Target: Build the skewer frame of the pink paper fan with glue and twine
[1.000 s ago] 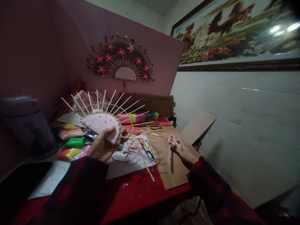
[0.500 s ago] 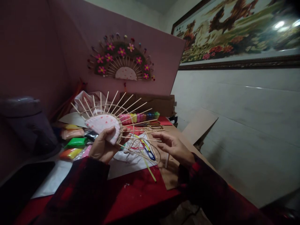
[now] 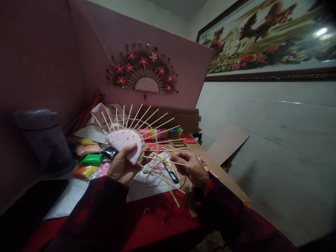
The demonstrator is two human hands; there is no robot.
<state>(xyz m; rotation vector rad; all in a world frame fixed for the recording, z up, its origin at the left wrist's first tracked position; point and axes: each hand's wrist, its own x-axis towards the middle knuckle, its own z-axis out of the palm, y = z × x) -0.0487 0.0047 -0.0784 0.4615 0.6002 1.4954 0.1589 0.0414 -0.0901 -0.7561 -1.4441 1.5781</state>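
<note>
My left hand (image 3: 124, 164) grips a half-round fan base (image 3: 124, 138) covered in white cloth with pink spots, thumb on its face and fingers behind. Thin wooden sticks (image 3: 151, 115) fan out from its curved edge, which is bound with braided cord. A thin brown twine (image 3: 156, 137) runs in an arc across the sticks. My right hand (image 3: 193, 169) is closed in a pinch at the lower right sticks, with the twine at its fingers and a strand hanging beneath. One stick crosses in front of those fingertips; the exact grip is partly hidden.
Bags of coloured clay (image 3: 91, 159) and a tumbler (image 3: 44, 140) stand left. Below the sticks lie blue thread snips (image 3: 172, 175) and a yellow strip (image 3: 174, 198). Cardboard (image 3: 223, 178) covers the table's right side. A finished flowered fan (image 3: 147, 85) hangs on the pink board behind.
My right hand's fingers have gone from loosely spread to a pinch by the lower sticks. The view has shifted slightly; my left hand keeps its hold on the fan base.
</note>
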